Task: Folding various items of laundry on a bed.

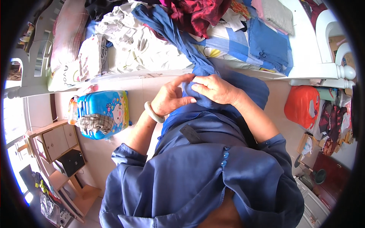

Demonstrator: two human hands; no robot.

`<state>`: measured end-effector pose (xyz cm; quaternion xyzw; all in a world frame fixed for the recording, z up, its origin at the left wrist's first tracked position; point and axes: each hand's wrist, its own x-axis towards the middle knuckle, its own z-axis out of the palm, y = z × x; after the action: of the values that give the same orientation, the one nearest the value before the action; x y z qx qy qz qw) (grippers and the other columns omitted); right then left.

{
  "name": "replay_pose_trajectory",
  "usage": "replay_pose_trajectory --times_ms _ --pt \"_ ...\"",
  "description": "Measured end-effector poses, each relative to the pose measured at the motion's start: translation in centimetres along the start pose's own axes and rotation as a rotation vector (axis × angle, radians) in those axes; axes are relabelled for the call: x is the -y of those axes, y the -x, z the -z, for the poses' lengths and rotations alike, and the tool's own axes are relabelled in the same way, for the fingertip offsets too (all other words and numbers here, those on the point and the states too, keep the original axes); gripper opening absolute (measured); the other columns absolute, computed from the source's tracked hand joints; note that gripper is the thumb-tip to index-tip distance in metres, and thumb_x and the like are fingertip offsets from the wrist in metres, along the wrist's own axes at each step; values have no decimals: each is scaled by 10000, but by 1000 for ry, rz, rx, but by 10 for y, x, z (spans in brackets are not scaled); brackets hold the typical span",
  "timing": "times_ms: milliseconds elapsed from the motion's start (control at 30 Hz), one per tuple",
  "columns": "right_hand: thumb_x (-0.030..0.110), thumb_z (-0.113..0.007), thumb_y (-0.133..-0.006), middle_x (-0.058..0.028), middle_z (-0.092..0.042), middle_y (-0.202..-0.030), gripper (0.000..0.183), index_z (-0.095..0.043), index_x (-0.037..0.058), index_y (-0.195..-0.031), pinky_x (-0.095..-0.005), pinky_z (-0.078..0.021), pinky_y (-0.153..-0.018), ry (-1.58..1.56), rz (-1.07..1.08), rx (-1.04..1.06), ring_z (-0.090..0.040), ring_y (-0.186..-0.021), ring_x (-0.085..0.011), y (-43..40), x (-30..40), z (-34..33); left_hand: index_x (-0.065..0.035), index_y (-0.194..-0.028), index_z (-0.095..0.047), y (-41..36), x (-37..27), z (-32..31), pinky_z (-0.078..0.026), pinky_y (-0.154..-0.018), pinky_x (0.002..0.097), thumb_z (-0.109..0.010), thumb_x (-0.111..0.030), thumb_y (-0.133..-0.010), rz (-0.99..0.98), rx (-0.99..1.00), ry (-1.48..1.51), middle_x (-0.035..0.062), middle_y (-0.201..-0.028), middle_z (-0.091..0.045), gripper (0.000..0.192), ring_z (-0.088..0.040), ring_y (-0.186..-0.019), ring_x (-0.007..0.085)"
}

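My right hand (pixel 218 89) grips a bunched end of a blue garment (pixel 174 34) close in front of my lap. From there the garment runs up onto the bed in a long, twisted strip. My left hand (pixel 172 95), with a pale bangle (pixel 154 112) at the wrist, is beside the bunched end. Its thumb and index finger are spread apart, with their tips at the cloth's left edge. On the bed, a folded blue garment (pixel 268 42) lies to the right, and a dark red garment (pixel 196 17) lies at the far middle.
The white bed frame (pixel 310 68) runs across ahead of me. Crumpled white cloth (pixel 122 28) covers its left part. A blue cartoon suitcase (pixel 104 114) stands on the floor at left, near a wooden cabinet (pixel 58 139). A red plastic bag (pixel 300 107) is at right.
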<state>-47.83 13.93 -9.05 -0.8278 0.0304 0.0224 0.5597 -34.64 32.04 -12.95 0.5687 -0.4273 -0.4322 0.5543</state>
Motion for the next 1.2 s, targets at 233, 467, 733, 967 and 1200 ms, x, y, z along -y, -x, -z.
replay_pose_trajectory --times_ms 233,467,733,967,1200 --pt "264 -633 -866 -205 -638 -762 229 -596 50 -937 -458 -490 -675 279 32 208 -632 -756 -402 1 15 9 27 -750 -591 23 -32 -3 -403 -530 357 -794 -245 -797 103 -23 -385 137 -622 -500 343 -434 -548 196" --pt "141 -627 -762 -92 -664 -794 76 -609 98 -821 -418 -460 -767 605 272 93 -647 -813 -296 -13 -18 35 4 -579 -436 67 -101 13 -286 -480 344 -769 -134 -803 -48 -72 -282 82 -553 -392 425 -358 -499 192" --pt "50 -642 -737 -67 -664 -820 104 -603 84 -827 -411 -432 -778 799 295 -406 -638 -846 -287 13 20 101 9 -586 -506 63 -133 5 -295 -453 335 -775 -100 -780 -138 -114 -340 84 -531 -437 349 -412 -456 198" --pt "-83 -590 -637 -85 -656 -889 309 -627 38 -919 -358 -456 -844 983 43 -567 -590 -925 -285 145 88 140 7 -811 -694 73 -139 6 -391 -517 276 -843 -69 -688 -108 -40 -392 74 -647 -620 208 -559 -548 156" --pt "44 -611 -760 -178 -625 -797 246 -607 20 -1004 -387 -489 -705 826 -364 -580 -609 -733 -325 222 60 153 -14 -884 -677 2 -132 6 -458 -601 248 -672 35 -714 -156 -375 -822 55 -704 -624 177 -553 -626 104"
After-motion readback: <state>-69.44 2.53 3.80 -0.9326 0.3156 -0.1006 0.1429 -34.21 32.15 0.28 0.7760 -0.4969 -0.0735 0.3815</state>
